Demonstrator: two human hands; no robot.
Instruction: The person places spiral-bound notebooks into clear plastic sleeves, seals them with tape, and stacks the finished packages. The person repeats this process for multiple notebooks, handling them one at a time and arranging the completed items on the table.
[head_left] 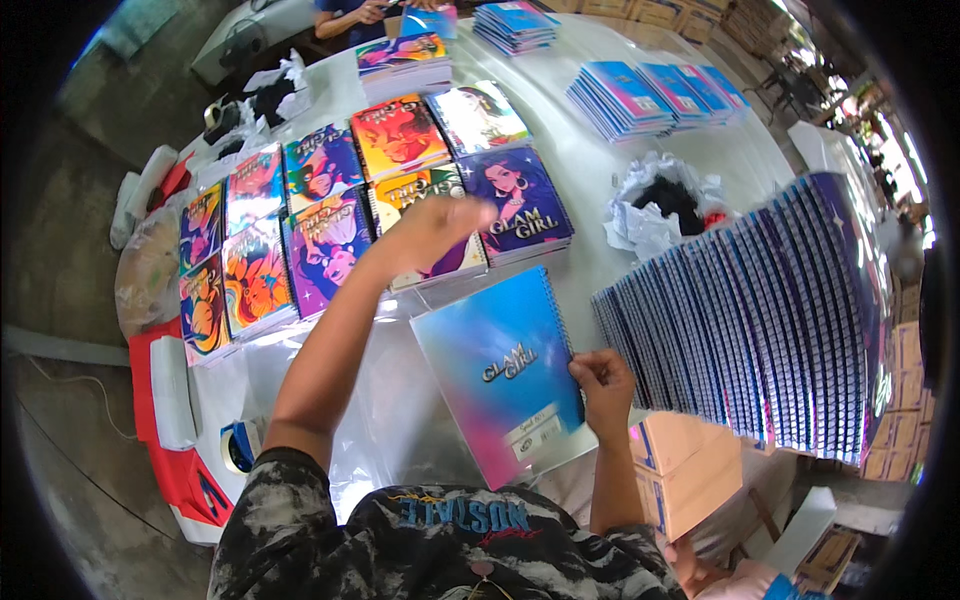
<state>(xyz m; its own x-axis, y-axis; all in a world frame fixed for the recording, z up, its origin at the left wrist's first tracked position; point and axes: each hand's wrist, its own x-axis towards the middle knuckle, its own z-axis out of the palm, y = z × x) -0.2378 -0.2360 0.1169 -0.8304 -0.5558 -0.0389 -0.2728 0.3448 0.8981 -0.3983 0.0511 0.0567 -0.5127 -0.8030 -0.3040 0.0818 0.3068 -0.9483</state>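
My right hand pinches the coiled edge of a spiral notebook with a blue and pink cover. The notebook lies tilted near the table's front edge, before my body. My left hand, smeared by motion, is over the near row of notebook stacks; its fingers are too blurred to read. Just beyond its fingertips is a stack topped by a dark purple notebook with a drawn figure. Partly hidden under that hand is a yellow-covered notebook. More stacks with bright illustrated covers, such as a red-orange notebook, stand in two rows.
A long leaning row of spiral notebooks rises at the right. Blue-covered stacks sit at the far right, near crumpled white paper. A tape roll lies front left. Across the table is another person's hand. Cardboard boxes stand below.
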